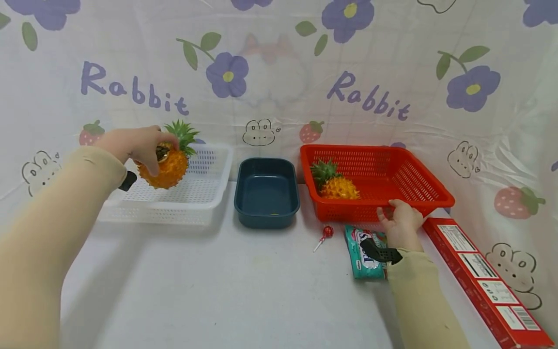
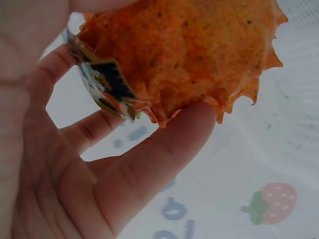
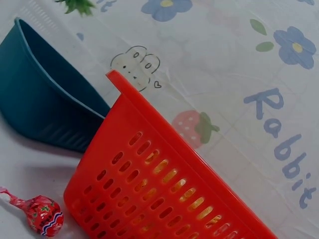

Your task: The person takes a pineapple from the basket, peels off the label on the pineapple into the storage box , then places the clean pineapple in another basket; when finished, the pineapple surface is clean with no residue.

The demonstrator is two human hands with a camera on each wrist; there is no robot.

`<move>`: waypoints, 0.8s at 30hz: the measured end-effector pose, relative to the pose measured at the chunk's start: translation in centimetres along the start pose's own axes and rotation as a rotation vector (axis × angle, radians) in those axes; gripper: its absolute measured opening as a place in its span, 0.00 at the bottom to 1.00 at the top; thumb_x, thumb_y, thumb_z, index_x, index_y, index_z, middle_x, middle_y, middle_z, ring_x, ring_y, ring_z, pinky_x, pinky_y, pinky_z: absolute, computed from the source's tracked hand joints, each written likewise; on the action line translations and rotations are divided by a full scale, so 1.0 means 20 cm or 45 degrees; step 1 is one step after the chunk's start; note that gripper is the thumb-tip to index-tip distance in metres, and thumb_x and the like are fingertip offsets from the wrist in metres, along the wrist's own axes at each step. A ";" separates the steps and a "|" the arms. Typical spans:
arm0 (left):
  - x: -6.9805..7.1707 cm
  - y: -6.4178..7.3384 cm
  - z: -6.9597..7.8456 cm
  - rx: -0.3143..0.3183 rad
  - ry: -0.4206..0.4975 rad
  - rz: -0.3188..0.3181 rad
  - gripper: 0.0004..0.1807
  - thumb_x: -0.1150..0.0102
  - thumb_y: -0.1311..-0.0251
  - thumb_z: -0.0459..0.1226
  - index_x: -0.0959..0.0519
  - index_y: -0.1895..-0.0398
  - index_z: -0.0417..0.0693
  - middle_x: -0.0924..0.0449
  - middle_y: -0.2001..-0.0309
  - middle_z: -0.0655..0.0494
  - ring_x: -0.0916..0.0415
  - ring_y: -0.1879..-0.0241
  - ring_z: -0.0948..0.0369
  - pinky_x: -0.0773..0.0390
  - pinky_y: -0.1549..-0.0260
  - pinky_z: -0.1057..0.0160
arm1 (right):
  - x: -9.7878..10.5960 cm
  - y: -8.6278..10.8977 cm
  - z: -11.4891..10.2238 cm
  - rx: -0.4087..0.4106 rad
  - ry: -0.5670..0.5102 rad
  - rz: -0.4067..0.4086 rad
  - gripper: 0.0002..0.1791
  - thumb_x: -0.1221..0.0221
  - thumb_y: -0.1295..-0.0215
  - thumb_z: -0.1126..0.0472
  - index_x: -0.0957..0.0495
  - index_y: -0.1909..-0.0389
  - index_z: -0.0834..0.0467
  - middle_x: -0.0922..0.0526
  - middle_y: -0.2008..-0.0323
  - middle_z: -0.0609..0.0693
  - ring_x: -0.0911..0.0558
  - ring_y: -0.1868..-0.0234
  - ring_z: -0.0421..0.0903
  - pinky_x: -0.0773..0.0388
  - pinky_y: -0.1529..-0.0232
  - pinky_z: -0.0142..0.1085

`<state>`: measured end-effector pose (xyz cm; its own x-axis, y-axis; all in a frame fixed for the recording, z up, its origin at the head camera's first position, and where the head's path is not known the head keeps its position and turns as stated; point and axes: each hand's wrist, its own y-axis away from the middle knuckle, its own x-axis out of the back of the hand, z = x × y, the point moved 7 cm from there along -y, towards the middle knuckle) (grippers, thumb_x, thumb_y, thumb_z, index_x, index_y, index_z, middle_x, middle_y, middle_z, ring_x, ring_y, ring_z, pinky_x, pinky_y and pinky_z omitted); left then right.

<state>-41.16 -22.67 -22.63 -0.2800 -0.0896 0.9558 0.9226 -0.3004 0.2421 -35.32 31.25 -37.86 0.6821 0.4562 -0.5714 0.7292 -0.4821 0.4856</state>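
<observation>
My left hand (image 1: 141,145) grips a small orange pineapple (image 1: 170,167) with a green crown. It hangs in the air in front of and above the white basket (image 1: 220,186). A dark label (image 2: 107,82) shows on the pineapple in the left wrist view, with the thumb and fingers around the fruit. At the front rim of the red basket (image 1: 344,212), my right hand (image 1: 404,225) holds the edge, fingertips over the rim. Inside that basket lies another pineapple (image 1: 340,188), at its left end. No fingers show in the right wrist view.
Between the baskets stands a dark blue bin (image 1: 267,220). A red lollipop (image 1: 327,232) and a teal snack packet (image 1: 358,259) lie before the red basket, the packet partly under my right wrist. A long red box (image 1: 484,286) lies at the right. A printed cloth hangs behind.
</observation>
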 end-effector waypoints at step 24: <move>-0.01 0.21 0.59 -0.503 -0.207 0.100 0.37 0.24 0.67 0.38 0.29 0.48 0.64 0.37 0.48 0.51 0.32 0.53 0.54 0.22 0.57 0.56 | 0.00 0.00 0.00 -0.014 0.005 -0.002 0.45 0.40 0.42 0.66 0.58 0.36 0.33 0.42 0.41 0.39 0.39 0.44 0.42 0.22 0.59 0.33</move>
<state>-34.09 -12.72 -19.90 -0.1382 0.0149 0.9903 0.7580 -0.6420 0.1154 -35.34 31.26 -37.85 0.6814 0.4595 -0.5697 0.7306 -0.4732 0.4922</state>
